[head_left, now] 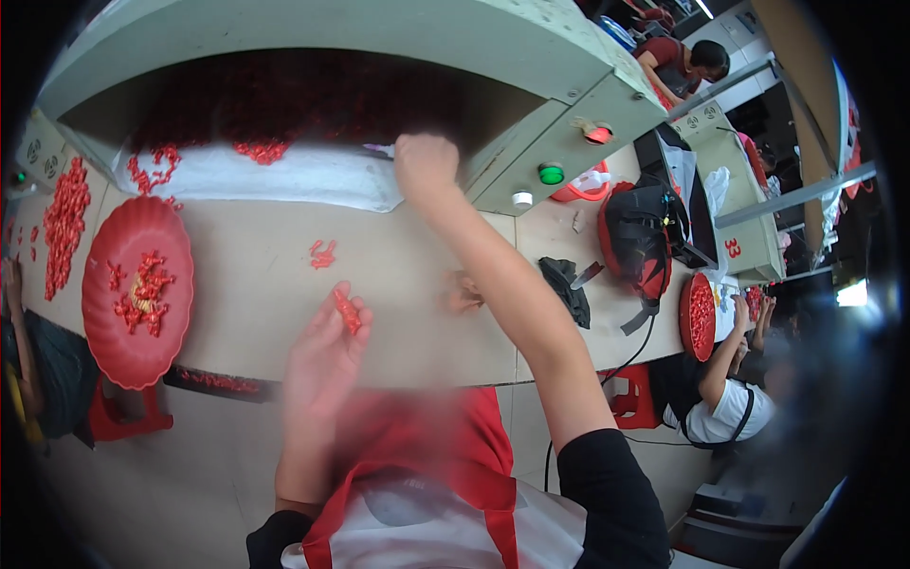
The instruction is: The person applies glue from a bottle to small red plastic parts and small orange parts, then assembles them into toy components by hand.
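My left hand (pixel 327 351) is raised over the table's near edge, its fingers closed around a small glossy red piece (pixel 348 313). The right arm reaches forward to the mouth of a pale green hooded cabinet (pixel 588 142). There my right hand (pixel 427 169) is closed on a thin purplish stick (pixel 381 149), whose far end points left. Beneath it lies a white sheet (pixel 275 180), with small red pieces (pixel 261 151) on it. Between my hands and the cabinet sits a little cluster of red pieces (pixel 322 253). A scalloped red tray (pixel 104 275) at the left holds more of them.
Many red pieces (pixel 64 228) are spread at the far left. On the right are crumpled black cloth (pixel 567 294), a black-and-red backpack (pixel 630 237) and a cable (pixel 630 353). A blurred brown object (pixel 463 294) lies beside my right forearm. Other people work at the right and left.
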The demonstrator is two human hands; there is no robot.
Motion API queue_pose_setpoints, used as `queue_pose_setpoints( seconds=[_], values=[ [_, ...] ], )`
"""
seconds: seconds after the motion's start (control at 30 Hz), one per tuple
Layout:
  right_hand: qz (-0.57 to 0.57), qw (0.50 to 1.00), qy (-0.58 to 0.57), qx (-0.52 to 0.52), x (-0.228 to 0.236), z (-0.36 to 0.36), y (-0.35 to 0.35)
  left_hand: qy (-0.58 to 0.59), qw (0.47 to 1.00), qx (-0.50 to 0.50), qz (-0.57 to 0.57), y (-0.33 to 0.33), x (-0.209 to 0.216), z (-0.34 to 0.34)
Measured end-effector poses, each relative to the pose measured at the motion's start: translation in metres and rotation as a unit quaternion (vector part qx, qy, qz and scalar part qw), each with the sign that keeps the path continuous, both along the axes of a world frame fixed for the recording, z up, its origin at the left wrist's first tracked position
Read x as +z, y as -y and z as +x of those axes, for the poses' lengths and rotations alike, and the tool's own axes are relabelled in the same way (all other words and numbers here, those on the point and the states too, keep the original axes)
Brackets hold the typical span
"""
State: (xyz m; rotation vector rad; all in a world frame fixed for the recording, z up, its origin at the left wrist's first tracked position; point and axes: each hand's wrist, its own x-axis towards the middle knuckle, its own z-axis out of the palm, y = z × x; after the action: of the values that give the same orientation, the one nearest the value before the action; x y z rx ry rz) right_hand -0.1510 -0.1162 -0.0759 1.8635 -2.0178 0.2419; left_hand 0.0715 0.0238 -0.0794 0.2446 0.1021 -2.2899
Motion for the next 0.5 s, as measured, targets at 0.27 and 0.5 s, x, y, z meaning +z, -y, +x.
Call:
queue_pose_setpoints(
  seconds=[0.27, 0.5],
  values=[
    [0.138, 0.988, -0.064, -0.042, 0.018, -0.005, 0.009, 0.081, 0.997, 0.002, -0.01, 0.01, 0.016, -0.007],
    [0.132, 0.991, 0.027, 0.003, -0.085, -0.035, 0.081, 0.005, 1.0, -0.017, -0.013, 0.008, -0.013, -0.011]
  ],
)
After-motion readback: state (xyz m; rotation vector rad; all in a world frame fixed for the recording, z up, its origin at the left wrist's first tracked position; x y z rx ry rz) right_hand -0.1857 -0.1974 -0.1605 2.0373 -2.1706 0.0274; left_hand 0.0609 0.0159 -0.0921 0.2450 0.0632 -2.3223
